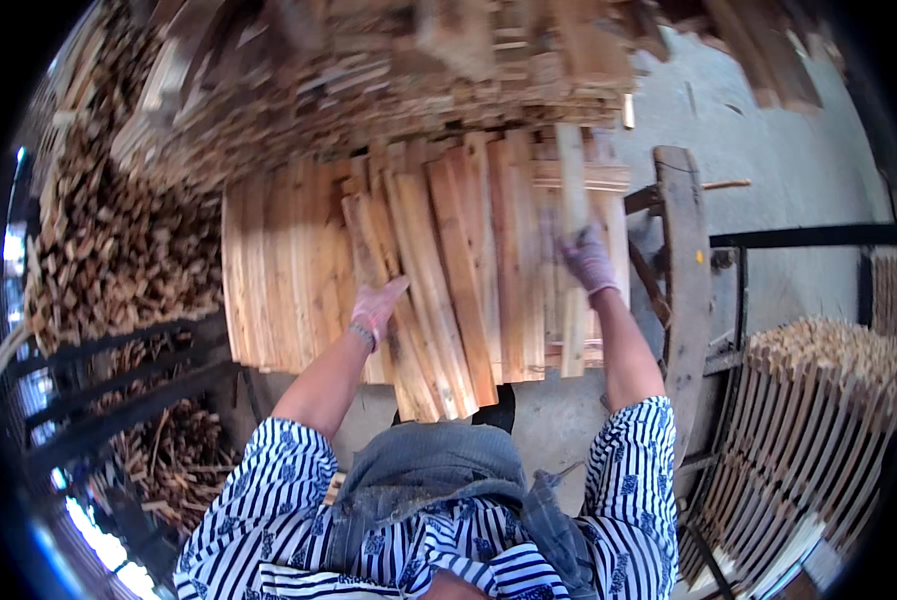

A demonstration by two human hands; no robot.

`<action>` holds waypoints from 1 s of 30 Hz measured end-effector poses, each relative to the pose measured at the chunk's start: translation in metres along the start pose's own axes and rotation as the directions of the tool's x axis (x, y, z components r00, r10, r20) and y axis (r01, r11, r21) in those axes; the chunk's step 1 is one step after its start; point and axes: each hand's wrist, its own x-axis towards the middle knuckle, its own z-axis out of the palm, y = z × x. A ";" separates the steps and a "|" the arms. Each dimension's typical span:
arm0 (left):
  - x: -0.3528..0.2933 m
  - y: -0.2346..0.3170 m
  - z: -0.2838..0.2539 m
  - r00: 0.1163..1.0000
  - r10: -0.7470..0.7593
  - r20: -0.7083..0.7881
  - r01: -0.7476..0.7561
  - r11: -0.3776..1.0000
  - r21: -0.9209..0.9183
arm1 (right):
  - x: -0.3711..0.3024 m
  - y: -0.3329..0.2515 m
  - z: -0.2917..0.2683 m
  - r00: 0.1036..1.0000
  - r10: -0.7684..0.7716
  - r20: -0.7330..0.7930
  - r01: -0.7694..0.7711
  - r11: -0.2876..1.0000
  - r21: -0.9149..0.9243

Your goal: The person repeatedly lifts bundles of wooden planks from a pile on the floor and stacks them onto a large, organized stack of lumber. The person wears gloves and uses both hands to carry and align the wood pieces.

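Side by side on the bench in front of me lie many wooden boards (293,260), some slanted and overlapping in the middle. My left hand (376,308), in a pale pink glove, grips the edge of a loose narrow board (368,232) on top of that slanted group. Another loose board (448,250) leans beside it, its lower end close to my apron. My right hand (588,262), in a purplish glove and slightly blurred, closes on a pale narrow slat (572,185) at the right of the row. The fingers partly cover the slat there.
A high stack of rough boards (388,110) rises behind the row. Cut wood ends (128,250) are piled at the left. On the right stand a wooden beam (682,250), a black metal bar (808,236) and a rack of stacked slats (808,430).
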 end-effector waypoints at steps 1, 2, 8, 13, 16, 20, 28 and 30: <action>0.009 0.005 0.012 1.000 0.030 0.007 -0.031 0.993 0.116 | 0.018 0.052 -0.001 0.982 0.021 -0.186 -0.035 0.997 -0.074; 0.007 0.004 0.009 0.999 0.029 -0.019 -0.026 0.992 0.126 | 0.010 0.031 0.017 0.976 0.012 -0.218 -0.055 0.980 -0.190; 0.015 -0.001 0.002 0.998 -0.019 -0.059 0.021 0.999 0.049 | -0.030 -0.023 0.064 0.975 -0.051 -0.218 -0.058 0.881 -0.470; 0.023 -0.007 0.011 0.997 -0.079 -0.017 0.077 0.995 -0.056 | -0.089 -0.097 0.131 0.964 -0.191 -0.185 0.036 0.782 -0.622; -0.036 0.036 0.006 0.997 -0.061 -0.044 0.062 0.998 0.005 | -0.115 -0.124 0.205 0.946 -0.012 -0.325 -0.140 0.888 -0.439; -0.013 0.005 -0.025 0.985 -0.041 0.170 0.081 0.969 -0.233 | -0.126 -0.171 0.192 0.993 0.078 -0.084 -0.104 0.919 -0.381; 0.017 -0.051 -0.052 0.921 0.092 0.379 0.145 0.822 -0.551 | -0.144 -0.129 0.206 0.997 -0.044 -0.060 0.007 0.859 -0.511; 0.006 -0.047 -0.069 0.967 0.004 0.256 0.117 0.882 -0.456 | -0.141 -0.138 0.209 0.994 -0.064 -0.091 -0.002 0.805 -0.594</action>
